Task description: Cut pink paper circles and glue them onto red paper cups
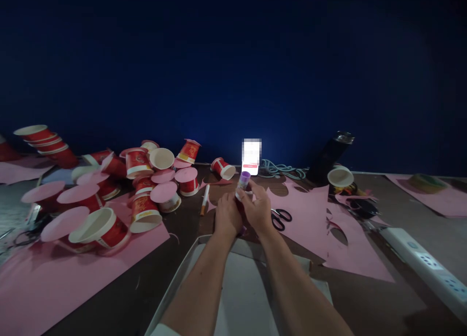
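My right hand (257,207) is closed around a purple-capped glue stick (243,179), held upright at the centre of the head view. Close beside it, my left hand (229,214) is closed on a dark red paper cup (241,207), mostly hidden between the two hands. Black-handled scissors (280,218) lie just right of my right hand, partly on cut pink paper (302,209). A white and orange pen or knife (205,200) lies left of my left hand.
Many red cups (145,209), several with pink discs, crowd the left. A lit phone (251,156) stands behind my hands, by a coiled cable (282,169). A grey box (248,287) is under my forearms. Right: black bottle (330,153), power strip (426,268).
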A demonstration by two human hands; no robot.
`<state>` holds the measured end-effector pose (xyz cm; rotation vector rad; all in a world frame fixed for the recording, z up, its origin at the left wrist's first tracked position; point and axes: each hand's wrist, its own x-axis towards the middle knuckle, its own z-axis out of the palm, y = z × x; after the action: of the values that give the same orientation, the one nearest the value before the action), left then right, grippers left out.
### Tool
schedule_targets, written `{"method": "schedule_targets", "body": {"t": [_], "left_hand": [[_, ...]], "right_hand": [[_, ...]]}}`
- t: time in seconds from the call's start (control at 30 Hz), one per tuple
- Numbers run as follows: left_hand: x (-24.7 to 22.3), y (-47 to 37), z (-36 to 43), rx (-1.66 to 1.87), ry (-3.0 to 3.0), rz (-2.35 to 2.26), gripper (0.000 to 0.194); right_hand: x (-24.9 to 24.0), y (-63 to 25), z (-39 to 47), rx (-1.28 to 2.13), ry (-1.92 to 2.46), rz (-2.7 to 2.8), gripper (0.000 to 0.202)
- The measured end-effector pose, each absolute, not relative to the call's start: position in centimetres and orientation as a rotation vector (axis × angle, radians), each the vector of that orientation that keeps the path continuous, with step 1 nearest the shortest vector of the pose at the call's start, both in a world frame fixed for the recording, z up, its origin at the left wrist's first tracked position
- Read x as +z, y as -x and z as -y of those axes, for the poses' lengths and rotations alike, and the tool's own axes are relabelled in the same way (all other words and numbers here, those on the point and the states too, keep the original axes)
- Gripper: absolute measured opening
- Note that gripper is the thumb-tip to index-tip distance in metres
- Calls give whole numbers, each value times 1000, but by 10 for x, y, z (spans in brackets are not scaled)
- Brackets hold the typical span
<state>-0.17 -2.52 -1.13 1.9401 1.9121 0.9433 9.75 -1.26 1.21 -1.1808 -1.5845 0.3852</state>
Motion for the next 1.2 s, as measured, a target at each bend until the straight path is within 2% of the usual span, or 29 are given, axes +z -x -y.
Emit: {"method": "schedule_targets", "body": {"t": [0.27,0.83,0.93,1.07,1.2], "left_hand": [[-10,0,25,925,-1923,-1938,28],[-6,-1,27,899,-1920,-1942,32],[-9,-1,26,931,-1928,-1949,33],[-13,-1,24,965,-1918,-1960,45],[-15,-1,24,957,-1947,-1947,44]], "right_hand": [[0,-96,1,474,1161,1531,36],[3,-100,5,217,1262,1495,34],[10,-103,7,298,1245,1368,34],[13,-109,4,435,1168,1110,36],[10,-112,0,485,1190,1106,39]]}}
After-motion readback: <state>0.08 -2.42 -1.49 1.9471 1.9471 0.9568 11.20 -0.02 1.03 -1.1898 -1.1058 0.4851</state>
